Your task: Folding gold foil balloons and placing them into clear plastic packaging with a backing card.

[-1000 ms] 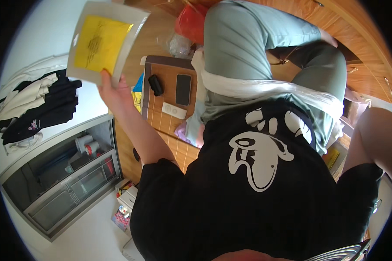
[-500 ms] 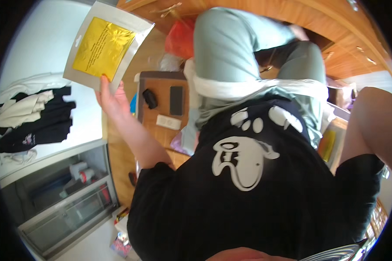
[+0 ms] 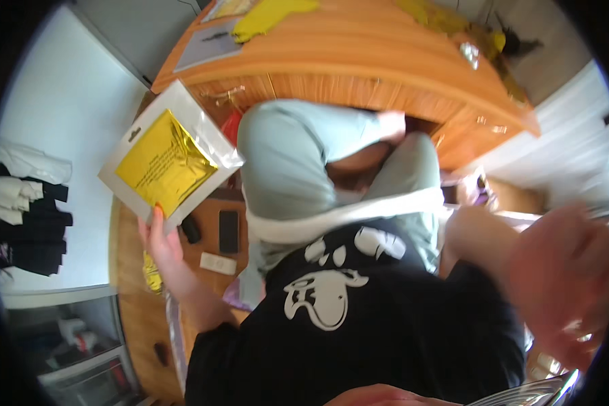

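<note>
My left hand (image 3: 159, 241) is closed on the lower corner of a flat packet (image 3: 125, 196), its thumb on the front. The packet is tilted, has a pale border with a hang hole and a clear shiny edge, and carries a folded, shiny gold foil sheet (image 3: 166, 162) with dark print. Close to my face on the right, my right hand (image 3: 555, 284) is raised and smeared by motion; its fingers do not show clearly. Below the packet, a black phone (image 3: 229, 231), a small black object (image 3: 191, 230) and a white remote-like bar (image 3: 218, 263) lie on a brown surface.
A wooden desk (image 3: 358, 54) with drawers stands ahead, bearing yellow foil pieces (image 3: 271, 17) and a grey sheet (image 3: 210, 46). My bent legs (image 3: 284, 162) are in front of it. Clothes (image 3: 30, 216) hang at the left above a glass-fronted cabinet (image 3: 81, 358).
The view has shifted, bringing the desk top into sight. The packet stays in my left hand. My right hand has come into view, raised at the right.
</note>
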